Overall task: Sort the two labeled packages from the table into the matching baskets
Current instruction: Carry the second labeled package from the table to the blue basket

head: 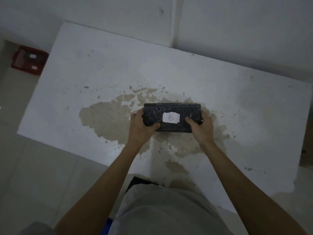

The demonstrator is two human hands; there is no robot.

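Observation:
A dark, plastic-wrapped package (pixel 172 109) with a white label marked "B" is over the middle of the white table (pixel 84 73). My left hand (pixel 143 126) grips its left end and my right hand (pixel 200 126) grips its right end. Whether the package rests on the table or is lifted just off it cannot be told. On the floor at the far left stands a red basket (pixel 17 58) holding a dark package (pixel 31 56) with a white label; a second pale label shows on the basket's near side.
The table top has a large worn, brownish patch (pixel 108 119) around the package. A white wall (pixel 220 22) runs behind the table. A bit of blue (pixel 108 224) shows by my body at the bottom edge. A brown object (pixel 307 141) sits at the right edge.

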